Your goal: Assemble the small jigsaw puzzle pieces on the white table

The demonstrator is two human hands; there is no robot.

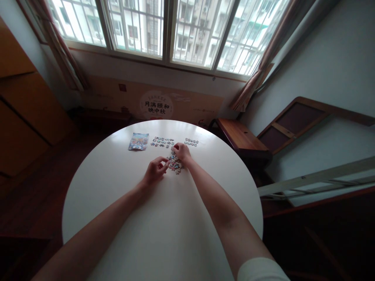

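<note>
A loose pile of jigsaw puzzle pieces (176, 166) lies on the white round table (123, 183). At the pile's left edge is my left hand (155, 170), its fingers curled and the tips of thumb and forefinger slightly apart beside the pieces. My right hand (182, 152) reaches over the pile's far end, fingertips pinched together on a small jigsaw piece that they mostly cover. Beyond my hands, several pieces (159, 141) are spread out in rows. Another group of pieces (191, 142) is laid out in short rows to the right.
A colourful printed packet or sheet (138, 141) lies on the table's far left. Past the table's right edge stands a wooden bench or stool (241, 134). A wooden cabinet (32, 105) is at left, and barred windows (164, 31) are above the far wall.
</note>
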